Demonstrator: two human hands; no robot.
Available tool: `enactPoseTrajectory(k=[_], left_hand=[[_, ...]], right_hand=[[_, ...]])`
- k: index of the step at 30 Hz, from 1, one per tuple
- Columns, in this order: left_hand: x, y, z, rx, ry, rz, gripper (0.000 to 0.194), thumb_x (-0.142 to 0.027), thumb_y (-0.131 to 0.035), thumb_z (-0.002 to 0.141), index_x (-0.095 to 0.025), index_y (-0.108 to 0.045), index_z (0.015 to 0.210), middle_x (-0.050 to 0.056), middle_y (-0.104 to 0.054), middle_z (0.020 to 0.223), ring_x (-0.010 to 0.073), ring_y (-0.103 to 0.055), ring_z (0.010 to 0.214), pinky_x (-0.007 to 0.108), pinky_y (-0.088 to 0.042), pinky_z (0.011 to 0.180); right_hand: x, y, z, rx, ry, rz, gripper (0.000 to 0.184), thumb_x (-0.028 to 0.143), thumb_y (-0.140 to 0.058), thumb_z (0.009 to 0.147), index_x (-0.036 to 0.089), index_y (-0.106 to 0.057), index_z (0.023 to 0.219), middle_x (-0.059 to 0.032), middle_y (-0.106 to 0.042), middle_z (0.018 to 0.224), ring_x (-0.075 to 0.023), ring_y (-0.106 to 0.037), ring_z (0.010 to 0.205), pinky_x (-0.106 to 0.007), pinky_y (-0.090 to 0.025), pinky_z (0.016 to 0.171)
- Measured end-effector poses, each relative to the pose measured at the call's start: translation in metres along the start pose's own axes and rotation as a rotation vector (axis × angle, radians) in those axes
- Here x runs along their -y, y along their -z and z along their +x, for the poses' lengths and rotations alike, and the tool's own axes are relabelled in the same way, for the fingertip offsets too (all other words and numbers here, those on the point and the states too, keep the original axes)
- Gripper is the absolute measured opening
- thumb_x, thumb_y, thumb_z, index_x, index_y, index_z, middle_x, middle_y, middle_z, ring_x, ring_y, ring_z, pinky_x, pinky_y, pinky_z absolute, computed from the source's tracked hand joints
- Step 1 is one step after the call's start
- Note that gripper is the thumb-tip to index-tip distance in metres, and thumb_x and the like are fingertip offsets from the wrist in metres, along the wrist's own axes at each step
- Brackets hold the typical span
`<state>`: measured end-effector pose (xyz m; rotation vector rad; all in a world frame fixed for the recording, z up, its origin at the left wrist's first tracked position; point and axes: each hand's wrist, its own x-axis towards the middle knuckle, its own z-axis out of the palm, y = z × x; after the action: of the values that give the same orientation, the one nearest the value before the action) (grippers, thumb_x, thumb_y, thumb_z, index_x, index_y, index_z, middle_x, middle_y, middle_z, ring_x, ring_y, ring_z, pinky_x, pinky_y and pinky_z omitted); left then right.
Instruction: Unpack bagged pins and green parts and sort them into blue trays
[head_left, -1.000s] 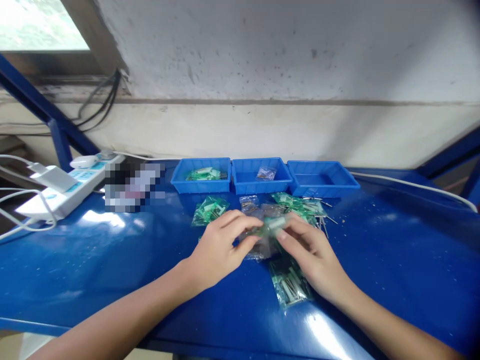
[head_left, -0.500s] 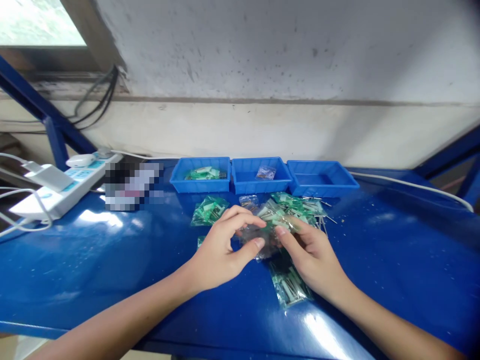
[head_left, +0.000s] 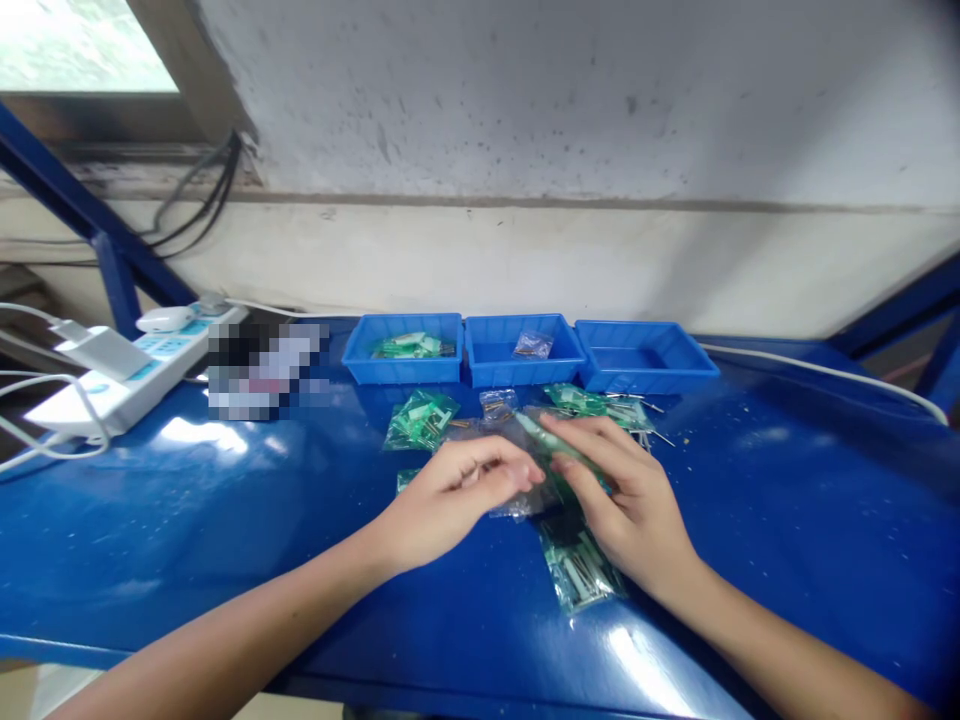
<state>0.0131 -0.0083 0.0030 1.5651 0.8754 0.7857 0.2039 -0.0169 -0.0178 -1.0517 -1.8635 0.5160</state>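
Note:
In the middle of the head view, my right hand (head_left: 637, 495) grips a small clear green plastic bag (head_left: 537, 432) with pale pieces in it, partly covered by the fingers. My left hand (head_left: 465, 490) is just left of it, thumb and fingertips pressed together; anything between them is hidden. Beneath the hands lie clear plastic bags (head_left: 517, 503), partly covered. Another green bag (head_left: 581, 570) of white and metal pins rests below my right hand. Further green bags (head_left: 421, 420) lie behind my left hand, and more green bags (head_left: 592, 402) lie behind my right.
Three blue bins stand along the wall: the left bin (head_left: 401, 372) holds green bags, the middle bin (head_left: 517, 375) a clear bag (head_left: 533, 346). The right bin (head_left: 649, 378) stands beside loose metal pins (head_left: 660, 437). A white power strip (head_left: 112, 385) with cables is at left.
My left hand's fingers, apart half a second ago, have come together. The green bag in my right hand has turned and lies more under the fingers.

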Motion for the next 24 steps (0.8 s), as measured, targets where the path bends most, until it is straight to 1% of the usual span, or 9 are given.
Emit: enactPoseTrajectory(k=[4, 9, 11, 13, 15, 17, 19, 21, 24], left_hand=[[0.005, 0.001, 0.002, -0.063, 0.065, -0.193, 0.024, -0.037, -0.046, 0.09, -0.018, -0.058, 0.083, 0.002, -0.057, 0.074, 0.0128, -0.054, 0.067, 0.027, -0.048, 0.062], [0.004, 0.003, 0.002, -0.212, 0.047, -0.035, 0.011, -0.028, -0.055, 0.086, -0.018, -0.058, 0.09, -0.001, -0.056, 0.067, 0.0107, -0.053, 0.061, 0.023, -0.046, 0.057], [0.005, 0.003, 0.001, -0.328, -0.07, 0.158, 0.009, -0.025, -0.055, 0.086, -0.018, -0.057, 0.091, -0.001, -0.057, 0.071, 0.0107, -0.054, 0.062, 0.024, -0.046, 0.058], [0.007, 0.003, -0.001, -0.386, -0.297, 0.403, 0.007, -0.018, -0.057, 0.084, -0.019, -0.058, 0.091, 0.001, -0.06, 0.081, 0.0123, -0.057, 0.07, 0.026, -0.048, 0.065], [0.01, 0.002, -0.003, -0.362, -0.535, 0.606, 0.013, -0.011, -0.057, 0.082, -0.02, -0.06, 0.09, 0.003, -0.06, 0.09, 0.014, -0.058, 0.081, 0.029, -0.047, 0.073], [0.012, 0.0, -0.006, -0.296, -0.658, 0.727, 0.02, -0.006, -0.055, 0.082, -0.021, -0.062, 0.093, 0.003, -0.06, 0.093, 0.0149, -0.056, 0.087, 0.031, -0.046, 0.079], [0.012, -0.003, -0.008, -0.238, -0.64, 0.771, 0.023, -0.006, -0.053, 0.083, -0.022, -0.062, 0.096, 0.004, -0.058, 0.097, 0.0156, -0.055, 0.089, 0.032, -0.044, 0.081], [0.01, -0.004, -0.008, -0.189, -0.514, 0.711, 0.02, -0.013, -0.056, 0.083, -0.023, -0.061, 0.1, 0.005, -0.055, 0.102, 0.0176, -0.052, 0.094, 0.033, -0.044, 0.083], [0.007, -0.004, -0.005, -0.121, -0.21, 0.376, 0.018, -0.033, -0.051, 0.088, -0.02, -0.059, 0.099, 0.006, -0.053, 0.095, 0.0168, -0.053, 0.086, 0.03, -0.047, 0.074]], right_hand=[[0.0, 0.002, -0.004, 0.063, 0.212, -0.064, 0.05, 0.002, -0.043, 0.084, 0.031, -0.056, 0.122, -0.0076, -0.049, 0.117, -0.0189, -0.054, 0.106, -0.035, -0.051, 0.08], [0.006, 0.001, -0.004, 0.061, 0.161, -0.092, 0.044, 0.006, -0.048, 0.081, 0.028, -0.056, 0.119, -0.0086, -0.036, 0.134, -0.0246, -0.042, 0.123, -0.044, -0.045, 0.095], [0.009, 0.002, -0.001, 0.043, 0.057, -0.086, 0.037, 0.016, -0.056, 0.08, 0.024, -0.058, 0.116, -0.0104, -0.039, 0.128, -0.0256, -0.044, 0.119, -0.045, -0.043, 0.095], [0.013, 0.003, 0.002, 0.098, -0.065, 0.019, 0.025, 0.026, -0.056, 0.083, 0.022, -0.061, 0.107, -0.0089, -0.05, 0.109, -0.0222, -0.052, 0.104, -0.041, -0.047, 0.088], [0.017, 0.004, 0.004, 0.186, -0.181, 0.205, 0.02, 0.033, -0.047, 0.089, 0.021, -0.063, 0.092, -0.0038, -0.056, 0.085, -0.0166, -0.057, 0.082, -0.032, -0.05, 0.073], [0.02, 0.004, 0.005, 0.219, -0.263, 0.332, 0.028, 0.034, -0.041, 0.092, 0.02, -0.06, 0.077, 0.0003, -0.054, 0.068, -0.0124, -0.054, 0.064, -0.025, -0.046, 0.06], [0.019, 0.003, 0.004, 0.175, -0.281, 0.317, 0.03, 0.031, -0.043, 0.092, 0.019, -0.055, 0.068, 0.0018, -0.052, 0.062, -0.0106, -0.05, 0.058, -0.023, -0.042, 0.055], [0.015, 0.002, 0.002, 0.132, -0.212, 0.198, 0.026, 0.026, -0.045, 0.092, 0.018, -0.057, 0.07, 0.0013, -0.052, 0.063, -0.0105, -0.049, 0.059, -0.023, -0.041, 0.056], [0.005, 0.002, -0.001, 0.108, 0.0, -0.026, 0.02, 0.016, -0.045, 0.09, 0.017, -0.064, 0.097, -0.0011, -0.052, 0.071, -0.012, -0.05, 0.063, -0.025, -0.042, 0.06]])
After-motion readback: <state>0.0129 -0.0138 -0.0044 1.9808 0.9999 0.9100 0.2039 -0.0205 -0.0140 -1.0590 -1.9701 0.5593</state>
